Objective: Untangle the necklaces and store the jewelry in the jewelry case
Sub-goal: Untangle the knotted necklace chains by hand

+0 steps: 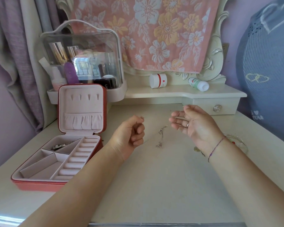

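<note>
A thin silver necklace chain (pixel 161 136) hangs in a tangle between my two raised hands over the cream dresser top. My left hand (pixel 129 135) has its fingers curled and pinches one end of the chain at the thumb. My right hand (pixel 192 123) is palm up with loosely bent fingers, and the chain's other end runs from its fingertips; a ring is on one finger. The red jewelry case (pixel 59 182) lies open at the left, with pink lining. A silver piece (pixel 60 146) lies in its back compartment.
More jewelry, a beaded bracelet (pixel 238 141) and a small pendant (pixel 196 149), lies on the table behind my right wrist. A clear cosmetics organizer (pixel 82 59) stands behind the case. A white jar (pixel 157 80) and a small bottle (pixel 198 84) sit on the raised shelf.
</note>
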The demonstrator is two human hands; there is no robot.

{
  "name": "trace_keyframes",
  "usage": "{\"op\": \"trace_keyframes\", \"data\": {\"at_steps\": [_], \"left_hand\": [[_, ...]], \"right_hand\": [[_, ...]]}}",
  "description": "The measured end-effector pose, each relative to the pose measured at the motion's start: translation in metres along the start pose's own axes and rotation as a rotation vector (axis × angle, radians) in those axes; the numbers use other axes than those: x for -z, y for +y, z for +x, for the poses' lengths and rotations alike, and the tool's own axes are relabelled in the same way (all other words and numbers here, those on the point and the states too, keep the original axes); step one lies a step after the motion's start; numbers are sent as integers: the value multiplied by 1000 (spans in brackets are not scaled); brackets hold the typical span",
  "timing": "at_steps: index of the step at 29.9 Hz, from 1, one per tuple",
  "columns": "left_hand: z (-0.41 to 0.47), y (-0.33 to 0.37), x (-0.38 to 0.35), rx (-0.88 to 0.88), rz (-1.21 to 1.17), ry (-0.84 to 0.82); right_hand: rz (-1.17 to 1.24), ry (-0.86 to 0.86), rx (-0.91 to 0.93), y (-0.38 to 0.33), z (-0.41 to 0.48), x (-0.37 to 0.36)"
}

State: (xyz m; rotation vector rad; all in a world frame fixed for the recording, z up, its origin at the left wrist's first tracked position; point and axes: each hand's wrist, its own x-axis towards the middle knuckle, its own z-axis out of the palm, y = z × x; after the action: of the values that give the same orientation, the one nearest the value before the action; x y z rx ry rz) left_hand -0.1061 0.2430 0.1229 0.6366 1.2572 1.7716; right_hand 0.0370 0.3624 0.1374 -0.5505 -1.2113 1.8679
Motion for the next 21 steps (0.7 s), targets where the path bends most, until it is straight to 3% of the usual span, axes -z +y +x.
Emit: {"op": "trace_keyframes", "data": {"at_steps": [8, 14, 18, 21], "left_hand": [[-1, -4, 1, -121, 417, 124], [-1, -13, -2, -177, 714, 45], [2, -16, 3, -196, 986, 72], [-2, -16, -1, -161, 972, 11]], "right_hand": [[-118, 55, -7, 0, 3, 2], [168, 42, -131, -3, 7, 7], [182, -85, -236, -7, 5, 9], [196, -209, -290, -11, 2, 10]]}}
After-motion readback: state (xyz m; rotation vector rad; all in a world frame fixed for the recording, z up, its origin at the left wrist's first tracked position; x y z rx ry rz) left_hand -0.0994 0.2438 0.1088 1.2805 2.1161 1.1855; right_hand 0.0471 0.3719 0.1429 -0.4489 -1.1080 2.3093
